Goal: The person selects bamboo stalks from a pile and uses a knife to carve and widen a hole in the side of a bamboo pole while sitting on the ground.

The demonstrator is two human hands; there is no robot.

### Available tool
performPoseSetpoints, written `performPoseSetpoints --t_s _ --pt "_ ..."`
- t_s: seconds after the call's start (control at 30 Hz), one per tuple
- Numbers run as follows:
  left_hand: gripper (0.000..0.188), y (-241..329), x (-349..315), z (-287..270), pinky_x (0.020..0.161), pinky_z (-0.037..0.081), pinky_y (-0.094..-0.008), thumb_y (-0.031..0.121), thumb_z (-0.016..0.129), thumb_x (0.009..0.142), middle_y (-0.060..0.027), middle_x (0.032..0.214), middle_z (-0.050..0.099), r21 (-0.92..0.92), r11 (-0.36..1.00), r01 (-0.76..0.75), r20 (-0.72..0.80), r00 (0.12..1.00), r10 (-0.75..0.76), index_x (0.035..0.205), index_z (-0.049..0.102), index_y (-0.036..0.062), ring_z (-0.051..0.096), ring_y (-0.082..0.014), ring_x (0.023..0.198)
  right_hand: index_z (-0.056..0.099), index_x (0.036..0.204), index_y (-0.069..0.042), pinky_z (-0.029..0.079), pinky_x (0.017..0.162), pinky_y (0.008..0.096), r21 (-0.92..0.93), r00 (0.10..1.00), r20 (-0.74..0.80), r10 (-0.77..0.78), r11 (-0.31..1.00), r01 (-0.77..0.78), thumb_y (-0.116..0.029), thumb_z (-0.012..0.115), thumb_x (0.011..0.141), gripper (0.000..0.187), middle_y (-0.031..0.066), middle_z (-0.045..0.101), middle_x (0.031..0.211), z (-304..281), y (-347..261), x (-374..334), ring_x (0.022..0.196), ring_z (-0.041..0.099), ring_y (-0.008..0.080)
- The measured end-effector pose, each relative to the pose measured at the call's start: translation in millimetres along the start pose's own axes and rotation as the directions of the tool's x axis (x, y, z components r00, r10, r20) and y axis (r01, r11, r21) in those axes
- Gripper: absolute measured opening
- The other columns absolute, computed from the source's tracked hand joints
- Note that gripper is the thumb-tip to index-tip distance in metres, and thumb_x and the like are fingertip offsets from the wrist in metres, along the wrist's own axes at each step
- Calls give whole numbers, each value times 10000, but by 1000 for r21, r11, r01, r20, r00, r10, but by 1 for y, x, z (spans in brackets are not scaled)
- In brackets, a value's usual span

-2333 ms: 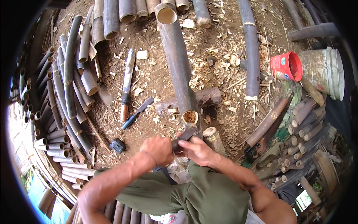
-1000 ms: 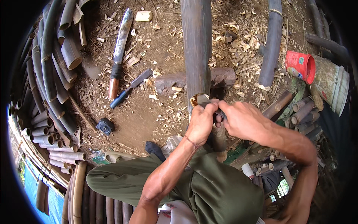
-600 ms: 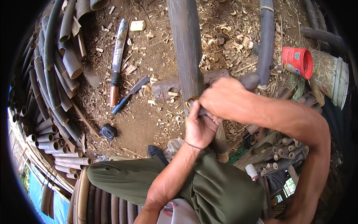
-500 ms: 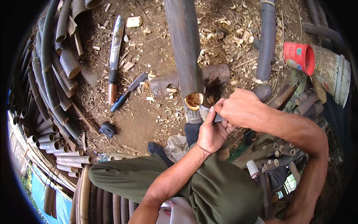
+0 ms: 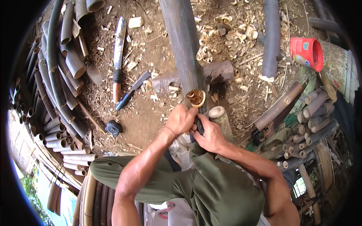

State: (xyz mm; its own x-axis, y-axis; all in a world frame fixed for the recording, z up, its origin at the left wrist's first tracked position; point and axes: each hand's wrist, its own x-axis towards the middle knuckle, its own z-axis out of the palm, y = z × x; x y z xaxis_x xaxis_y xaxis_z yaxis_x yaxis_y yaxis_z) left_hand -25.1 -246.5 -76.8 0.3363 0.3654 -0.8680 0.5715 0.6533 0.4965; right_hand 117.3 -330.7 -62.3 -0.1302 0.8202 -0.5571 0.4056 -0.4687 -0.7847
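Note:
A thick dark bamboo pole (image 5: 181, 41) slopes toward me, its near part resting over a log. Near its lower end is a pale-rimmed opening (image 5: 197, 98) with brown curled shavings inside. My left hand (image 5: 181, 119) is closed against the pole just below this opening; what its fingers grip is hidden. Beside it, my right hand (image 5: 209, 135) is closed around a dark tool (image 5: 199, 127), mostly covered by the fingers. Both hands nearly touch, above my green-trousered knee.
The log (image 5: 220, 71) lies crosswise under the pole. On the left are a machete (image 5: 118, 56), a chisel-like blade with blue handle (image 5: 132, 92) and a tape measure (image 5: 113, 128). A bamboo piece (image 5: 221, 122), red bucket (image 5: 307, 52) and stacked bamboo (image 5: 315, 109) are on the right.
My left hand has moved left and up to the pole below the opening. My right hand has come down and left, no longer over the grey blade. The bamboo piece beside them is now uncovered.

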Motion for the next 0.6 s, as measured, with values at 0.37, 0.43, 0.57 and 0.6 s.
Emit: performPoseSetpoints --t_s 0.37,0.43,0.57,0.6 --pt "501 -8 3 100 691 442 -303 367 485 1017 -3 869 590 -985 72 156 169 951 260 1395 468 40 510 -103 712 556 1065 -15 542 567 424 -696 792 594 144 586 415 -148 621 821 285 167 662 721 -126 -64 37 630 674 344" --pt "434 -12 -2 98 621 450 -294 338 509 1010 -17 813 597 -972 221 83 115 984 133 1301 568 21 500 -95 660 531 1098 -83 534 541 433 -645 783 598 168 681 347 -128 619 815 300 168 646 657 -120 -53 36 614 663 364" --pt "357 -3 -34 50 448 403 -207 283 500 1006 -1 679 609 -589 808 37 -113 986 -127 1129 694 11 469 -46 491 509 1189 -72 556 643 460 -390 939 340 41 915 101 -156 701 767 471 191 680 882 -51 -9 -2 734 676 384" --pt "364 1 -47 45 447 400 -202 295 495 1008 8 673 604 -574 816 -63 -216 973 -77 1127 696 16 462 -37 488 493 1227 -67 555 661 453 -292 942 334 -40 946 143 -155 706 758 523 194 668 941 -43 -17 -5 784 672 382"
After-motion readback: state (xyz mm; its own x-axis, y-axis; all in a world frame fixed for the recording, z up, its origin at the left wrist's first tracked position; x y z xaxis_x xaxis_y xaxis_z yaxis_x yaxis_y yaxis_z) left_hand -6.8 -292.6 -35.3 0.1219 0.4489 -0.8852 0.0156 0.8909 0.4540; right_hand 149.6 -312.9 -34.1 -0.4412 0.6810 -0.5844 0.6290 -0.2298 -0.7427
